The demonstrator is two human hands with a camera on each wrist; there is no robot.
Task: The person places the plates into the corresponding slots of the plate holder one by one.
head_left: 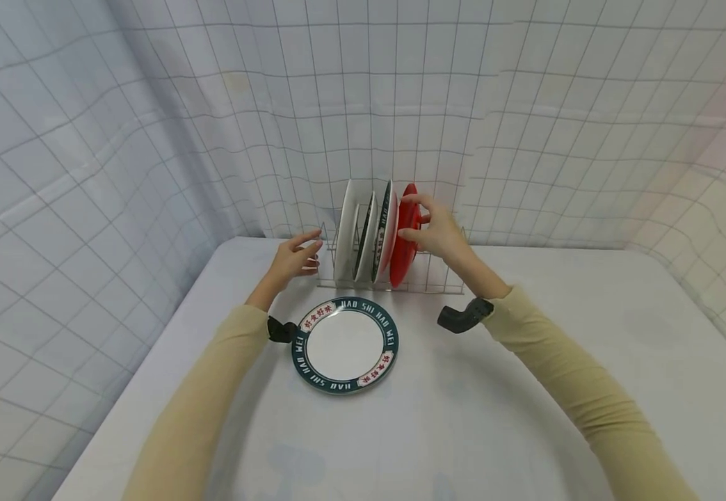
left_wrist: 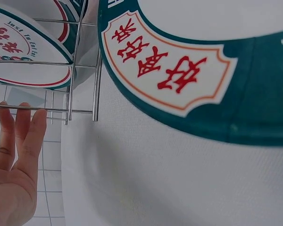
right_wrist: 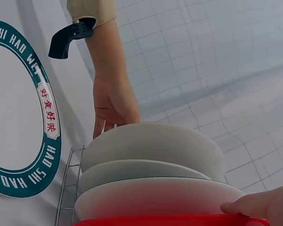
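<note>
A red plate (head_left: 403,259) stands on edge at the right of a row of dishes in a wire rack (left_wrist: 96,101). My right hand (head_left: 443,231) pinches it at the rim, thumb toward the near side. Left of it stand white dishes (head_left: 345,240), some with dark green patterned faces. At the rack's left end, my left hand (head_left: 291,261) has its fingers fairly straight, and the fingertips touch a rack wire in the left wrist view. A white plate with a green lettered rim (head_left: 345,344) lies flat on the table in front of the rack.
The white table (head_left: 563,306) extends to both sides of the rack. Behind and beside it hang white curtains with a grid pattern (head_left: 363,90). A dark wrist mount (head_left: 465,316) sits on the right wrist, and another (head_left: 281,330) on the left.
</note>
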